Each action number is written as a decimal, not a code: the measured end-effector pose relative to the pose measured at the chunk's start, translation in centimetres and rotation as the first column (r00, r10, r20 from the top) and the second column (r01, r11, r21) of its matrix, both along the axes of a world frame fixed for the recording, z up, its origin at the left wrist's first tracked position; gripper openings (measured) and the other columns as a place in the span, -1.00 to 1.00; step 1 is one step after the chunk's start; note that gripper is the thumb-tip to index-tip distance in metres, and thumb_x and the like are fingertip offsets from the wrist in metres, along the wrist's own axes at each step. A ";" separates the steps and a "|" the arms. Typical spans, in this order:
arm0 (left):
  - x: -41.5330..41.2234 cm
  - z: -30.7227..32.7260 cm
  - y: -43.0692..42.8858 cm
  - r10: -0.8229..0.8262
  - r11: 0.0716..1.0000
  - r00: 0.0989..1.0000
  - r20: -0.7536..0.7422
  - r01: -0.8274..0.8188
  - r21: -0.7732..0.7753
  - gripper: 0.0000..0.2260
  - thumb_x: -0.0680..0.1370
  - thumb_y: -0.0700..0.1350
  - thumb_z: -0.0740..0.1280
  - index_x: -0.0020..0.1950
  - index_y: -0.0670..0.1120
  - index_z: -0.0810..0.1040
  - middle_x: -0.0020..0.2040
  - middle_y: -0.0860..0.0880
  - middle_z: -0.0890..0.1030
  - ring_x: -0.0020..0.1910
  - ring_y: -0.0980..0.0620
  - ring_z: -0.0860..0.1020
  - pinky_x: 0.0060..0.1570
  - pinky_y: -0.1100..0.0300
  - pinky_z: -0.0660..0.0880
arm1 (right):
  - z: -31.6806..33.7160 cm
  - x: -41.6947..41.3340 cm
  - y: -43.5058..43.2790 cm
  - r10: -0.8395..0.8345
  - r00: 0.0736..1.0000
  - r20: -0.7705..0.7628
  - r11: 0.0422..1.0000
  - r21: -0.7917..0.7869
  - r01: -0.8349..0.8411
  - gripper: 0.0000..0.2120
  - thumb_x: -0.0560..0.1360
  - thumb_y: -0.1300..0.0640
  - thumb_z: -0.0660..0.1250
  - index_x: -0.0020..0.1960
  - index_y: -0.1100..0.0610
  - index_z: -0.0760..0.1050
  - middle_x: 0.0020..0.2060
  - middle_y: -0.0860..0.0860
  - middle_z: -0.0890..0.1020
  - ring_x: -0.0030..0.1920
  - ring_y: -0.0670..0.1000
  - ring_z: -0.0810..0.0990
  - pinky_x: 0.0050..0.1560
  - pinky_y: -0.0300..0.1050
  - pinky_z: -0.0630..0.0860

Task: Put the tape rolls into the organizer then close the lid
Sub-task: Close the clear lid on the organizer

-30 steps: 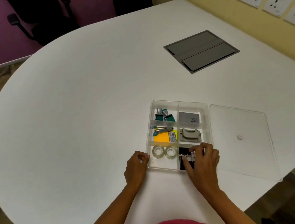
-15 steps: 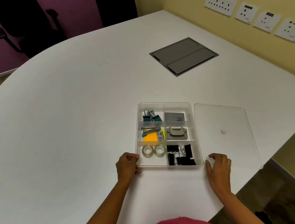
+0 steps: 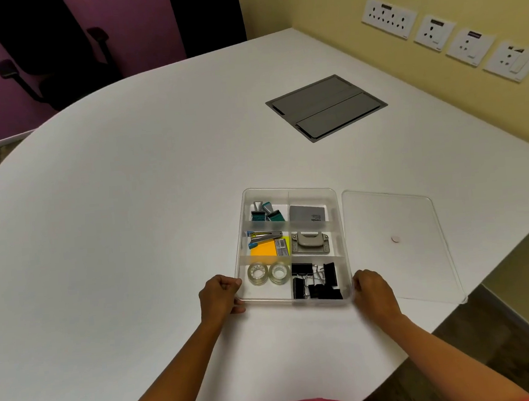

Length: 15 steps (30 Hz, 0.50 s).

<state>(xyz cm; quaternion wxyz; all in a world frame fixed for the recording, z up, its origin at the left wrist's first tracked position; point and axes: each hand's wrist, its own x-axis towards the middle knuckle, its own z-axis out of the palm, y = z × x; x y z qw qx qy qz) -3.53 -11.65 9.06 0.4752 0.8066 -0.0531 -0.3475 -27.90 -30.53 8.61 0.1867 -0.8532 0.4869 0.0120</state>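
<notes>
A clear plastic organizer (image 3: 339, 213) with several compartments sits on the white table. Two clear tape rolls (image 3: 257, 274) (image 3: 278, 273) lie side by side in its near left compartment. Its clear lid (image 3: 401, 271) lies flat on the table just to the right, apart from it. My left hand (image 3: 219, 294) grips the organizer's near left corner. My right hand (image 3: 372, 290) is curled against the near right corner, between organizer and lid.
Other compartments hold black binder clips (image 3: 317, 280), a grey punch (image 3: 309, 243), orange sticky notes (image 3: 263, 249), a stapler, small teal clips and a grey card. A grey cable hatch (image 3: 326, 107) is set into the table farther back. Wall sockets line the right wall. The table edge is near on the right.
My right hand left the binder clip compartment, moved right to the table beside the lid, then came to the organizer's near right corner. My left hand stayed on the near left corner.
</notes>
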 end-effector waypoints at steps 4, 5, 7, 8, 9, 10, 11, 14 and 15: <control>-0.3 0.0 0.1 0.004 1.000 1.000 0.004 -0.004 0.003 -0.84 0.50 -0.15 0.39 -0.04 -0.25 0.56 -0.27 -0.11 0.57 -0.44 -0.04 0.59 -0.49 0.13 0.61 | 1.8 0.4 0.2 -0.029 0.987 -0.159 0.998 -0.065 0.019 -0.83 0.43 0.30 0.23 -0.30 0.21 0.30 -0.30 0.12 0.46 -0.30 0.13 0.42 -0.32 -0.13 0.26; -0.4 0.0 0.1 0.006 1.000 1.000 0.015 -0.006 0.006 -0.84 0.50 -0.14 0.39 -0.06 -0.24 0.56 -0.26 -0.10 0.57 -0.43 -0.04 0.59 -0.51 0.15 0.59 | 2.2 0.5 0.3 -0.032 0.986 -0.163 0.995 -0.101 0.015 -0.73 0.44 0.31 0.23 -0.36 0.18 0.21 -0.34 0.10 0.41 -0.33 0.11 0.37 -0.35 -0.14 0.22; -0.5 0.0 0.2 0.008 1.000 0.999 0.033 -0.009 0.012 -0.85 0.51 -0.12 0.39 -0.09 -0.21 0.54 -0.25 -0.09 0.56 -0.43 -0.02 0.58 -0.56 0.19 0.55 | 3.3 0.5 0.4 -0.034 0.991 -0.129 0.988 -0.157 0.014 -0.59 0.48 0.32 0.23 -0.43 0.13 0.10 -0.39 0.08 0.38 -0.36 0.08 0.34 -0.41 -0.14 0.17; -0.6 0.0 0.2 0.008 1.000 0.999 0.038 -0.009 0.015 -0.85 0.51 -0.11 0.38 -0.10 -0.20 0.54 -0.25 -0.09 0.56 -0.42 -0.01 0.58 -0.57 0.20 0.54 | 4.0 0.5 0.5 -0.042 0.995 -0.095 0.983 -0.182 0.024 -0.62 0.50 0.33 0.24 -0.41 0.13 0.17 -0.38 0.12 0.44 -0.37 0.09 0.37 -0.40 -0.15 0.19; -0.6 0.0 0.3 0.005 1.000 0.999 0.043 -0.006 0.019 -0.85 0.51 -0.11 0.38 -0.10 -0.20 0.53 -0.26 -0.08 0.56 -0.42 -0.01 0.58 -0.58 0.21 0.53 | 4.8 0.5 0.5 -0.055 0.997 -0.047 0.976 -0.213 0.044 -0.70 0.52 0.33 0.25 -0.35 0.17 0.30 -0.34 0.18 0.51 -0.36 0.11 0.43 -0.37 -0.14 0.24; -0.6 -0.1 0.3 -0.001 1.000 0.999 0.050 0.000 0.025 -0.85 0.51 -0.11 0.37 -0.10 -0.19 0.53 -0.25 -0.09 0.56 -0.42 -0.01 0.58 -0.59 0.22 0.52 | 5.8 0.5 0.5 -0.075 0.997 0.006 0.967 -0.244 0.075 -0.81 0.53 0.32 0.27 -0.26 0.24 0.42 -0.29 0.23 0.56 -0.34 0.15 0.49 -0.35 -0.13 0.27; -0.6 -0.1 0.4 -0.008 0.999 0.998 0.058 0.006 0.036 -0.85 0.52 -0.10 0.37 -0.10 -0.18 0.53 -0.25 -0.09 0.56 -0.42 0.00 0.59 -0.59 0.22 0.51 | 6.7 0.7 0.4 -0.101 0.993 0.056 0.957 -0.269 0.112 -0.88 0.55 0.30 0.27 -0.17 0.30 0.47 -0.26 0.26 0.58 -0.31 0.17 0.53 -0.34 -0.12 0.29; -0.7 -0.2 0.4 -0.036 0.996 0.995 0.095 0.028 0.084 -0.84 0.52 -0.06 0.36 -0.10 -0.16 0.52 -0.26 -0.07 0.58 -0.36 -0.05 0.61 -0.46 0.14 0.55 | 10.5 1.4 0.6 -0.184 0.962 0.201 0.910 -0.334 0.244 -0.83 0.57 0.24 0.25 -0.09 0.35 0.48 -0.24 0.27 0.59 -0.29 0.20 0.57 -0.33 -0.12 0.32; -0.7 -0.2 0.4 -0.037 0.996 0.994 0.101 0.028 0.088 -0.83 0.52 -0.05 0.36 -0.10 -0.15 0.52 -0.27 -0.07 0.58 -0.34 -0.06 0.61 -0.41 0.12 0.57 | 11.8 1.7 0.7 -0.192 0.939 0.286 0.888 -0.356 0.290 -0.82 0.57 0.24 0.25 -0.10 0.36 0.49 -0.26 0.27 0.58 -0.32 0.20 0.56 -0.33 -0.12 0.32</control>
